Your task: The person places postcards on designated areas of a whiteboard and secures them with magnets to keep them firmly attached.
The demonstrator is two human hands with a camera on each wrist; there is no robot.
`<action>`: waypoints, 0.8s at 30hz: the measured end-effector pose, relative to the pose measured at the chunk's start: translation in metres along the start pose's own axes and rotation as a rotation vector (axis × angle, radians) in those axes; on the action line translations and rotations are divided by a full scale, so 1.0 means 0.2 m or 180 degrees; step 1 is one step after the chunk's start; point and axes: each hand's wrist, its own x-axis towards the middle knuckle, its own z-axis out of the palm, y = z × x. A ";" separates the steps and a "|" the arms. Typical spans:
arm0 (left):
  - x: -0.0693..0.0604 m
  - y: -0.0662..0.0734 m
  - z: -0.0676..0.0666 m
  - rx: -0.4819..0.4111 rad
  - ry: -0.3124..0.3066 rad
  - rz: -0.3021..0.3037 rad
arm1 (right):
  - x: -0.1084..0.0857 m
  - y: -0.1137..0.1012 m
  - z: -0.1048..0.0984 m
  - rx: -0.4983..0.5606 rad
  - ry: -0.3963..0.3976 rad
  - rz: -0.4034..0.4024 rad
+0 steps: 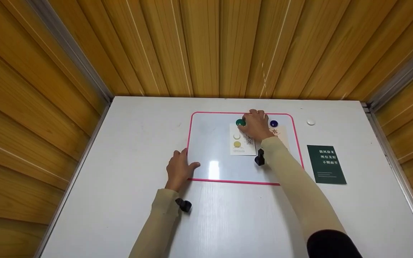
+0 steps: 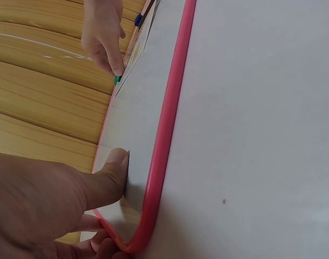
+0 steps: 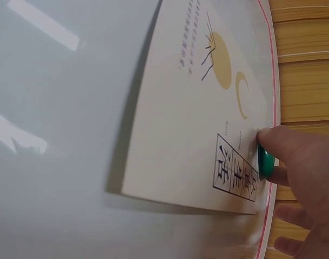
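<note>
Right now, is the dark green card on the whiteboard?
No, the dark green card lies on the table, to the right of the whiteboard.

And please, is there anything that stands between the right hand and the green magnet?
Nothing visible does. The right hand pinches the green magnet directly, at the top edge of the white card. The blue magnet sits on the hand's other side.
</note>
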 end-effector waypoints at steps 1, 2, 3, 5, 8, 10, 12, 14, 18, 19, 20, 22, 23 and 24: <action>0.00 0.00 0.00 0.0001 -0.0002 -0.0006 | 0.00 0.00 0.00 -0.0007 -0.0001 0.0001; 0.00 0.00 0.00 -0.0007 -0.0004 -0.0009 | 0.00 0.00 0.00 -0.0004 -0.0004 -0.0006; 0.00 0.00 0.00 -0.0015 -0.0004 -0.0012 | 0.00 0.00 0.00 -0.0010 -0.0008 -0.0016; 0.00 0.00 0.00 -0.0024 -0.0006 -0.0010 | 0.00 0.01 0.00 -0.0033 -0.0008 -0.0042; 0.00 0.00 0.00 -0.0032 -0.0009 -0.0007 | -0.01 0.01 0.00 -0.0031 0.0020 -0.0082; 0.00 -0.01 0.00 -0.0016 -0.0014 -0.0003 | -0.01 0.01 -0.01 -0.0026 0.0050 -0.0104; -0.01 -0.01 0.00 -0.0015 -0.0021 -0.0009 | -0.02 0.02 -0.02 -0.0010 0.0071 -0.0123; 0.00 -0.01 0.00 -0.0017 -0.0024 -0.0012 | -0.03 0.02 -0.02 0.0004 0.0079 -0.0158; -0.01 -0.01 0.00 -0.0034 -0.0032 -0.0019 | -0.06 0.02 -0.04 -0.0019 0.0082 -0.0257; -0.01 -0.01 0.00 -0.0033 -0.0034 -0.0023 | -0.06 0.02 -0.05 -0.0016 0.0087 -0.0291; -0.01 -0.01 0.00 -0.0031 -0.0037 -0.0026 | -0.07 0.02 -0.05 -0.0025 0.0089 -0.0311; 0.00 -0.01 0.00 -0.0031 -0.0050 -0.0032 | -0.08 0.03 -0.06 -0.0028 0.0112 -0.0362; -0.01 -0.01 0.00 -0.0026 -0.0052 -0.0033 | -0.08 0.03 -0.06 -0.0025 0.0125 -0.0383; -0.01 -0.01 0.00 -0.0025 -0.0050 -0.0028 | -0.09 0.03 -0.06 -0.0021 0.0138 -0.0399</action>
